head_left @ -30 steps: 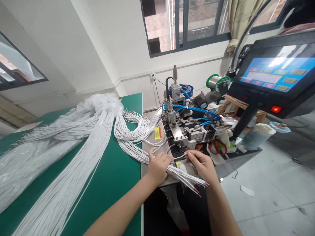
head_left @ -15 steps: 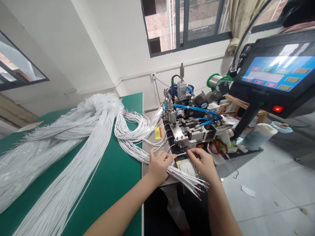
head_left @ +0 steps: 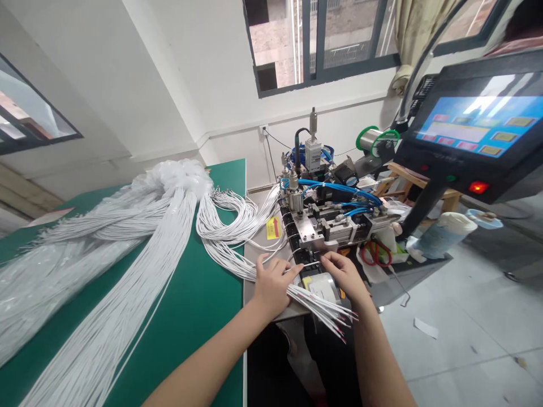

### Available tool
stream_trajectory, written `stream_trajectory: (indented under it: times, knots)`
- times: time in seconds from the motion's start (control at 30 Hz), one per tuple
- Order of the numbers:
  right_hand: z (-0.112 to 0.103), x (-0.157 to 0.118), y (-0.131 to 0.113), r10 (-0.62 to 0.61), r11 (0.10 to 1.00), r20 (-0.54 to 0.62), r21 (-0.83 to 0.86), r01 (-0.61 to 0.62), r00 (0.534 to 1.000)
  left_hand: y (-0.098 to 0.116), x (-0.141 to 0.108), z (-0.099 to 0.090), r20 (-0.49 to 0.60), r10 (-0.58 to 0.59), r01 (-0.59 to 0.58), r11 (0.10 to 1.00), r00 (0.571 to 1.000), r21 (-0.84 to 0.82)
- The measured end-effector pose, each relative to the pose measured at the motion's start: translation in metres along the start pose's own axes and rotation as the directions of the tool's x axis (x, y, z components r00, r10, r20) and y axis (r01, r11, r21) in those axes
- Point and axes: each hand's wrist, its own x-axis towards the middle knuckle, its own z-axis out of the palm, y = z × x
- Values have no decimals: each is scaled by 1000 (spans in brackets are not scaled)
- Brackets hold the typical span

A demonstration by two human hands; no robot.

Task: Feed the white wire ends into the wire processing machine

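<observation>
My left hand (head_left: 274, 284) is closed over a bundle of white cables (head_left: 320, 308), whose reddish-tipped ends fan out toward my right forearm. One white cable (head_left: 311, 264) sticks out past its thumb and finger, level with the front of the machine. At that cable's free end, my right hand (head_left: 343, 274) is closed in a pinch. The fingertips hide the tip of the cable. Directly behind both hands stands the bench machine (head_left: 311, 226), with metal cylinders and blue air hoses. A white-labelled round part (head_left: 324, 287) sits below the single cable, between my hands.
Long white cables (head_left: 139, 282) and plastic wrapping (head_left: 178, 175) lie on the green table (head_left: 203, 350) at left. A control screen (head_left: 479, 127) stands at right. Red-handled scissors (head_left: 376, 252), a wire spool (head_left: 375, 140) and a yellow arrow label (head_left: 274, 228) are around the machine.
Very little differs. My right hand has shifted slightly left and up at the cable's end. My left hand keeps its hold, and the whole view has moved a touch.
</observation>
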Motion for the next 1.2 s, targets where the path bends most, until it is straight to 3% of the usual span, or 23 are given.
stream_trajectory:
  times: [0.2, 0.33, 0.6, 0.9, 1.0, 1.07, 1.2]
  knots:
    - [7, 1, 8, 149, 954, 17, 262, -148, 989, 1, 0, 0, 16, -17, 17, 1000, 1000, 10]
    - [8, -1, 12, 195, 925, 29, 327, -194, 980, 1, 0, -1, 25, -22, 22, 1000, 999, 5]
    - [4, -6, 13, 145, 964, -78, 237, -123, 986, 3, 1, -2, -43, -64, 65, 998, 997, 18]
    - [-6, -19, -18, 17, 992, -145, 126, 2, 989, 4, 2, -2, -109, -15, 14, 1000, 994, -8]
    - [-11, -27, -29, -55, 997, -48, 47, 57, 997, 3, 1, -2, -126, -8, 3, 999, 992, -39]
    - [-15, -31, -37, -169, 984, 78, -42, 172, 983, 3, 1, -4, -139, -7, -1, 998, 990, -60]
    - [-20, -36, -50, -344, 911, 330, -110, 398, 879, 5, 2, -9, -159, -2, -8, 998, 987, -65]
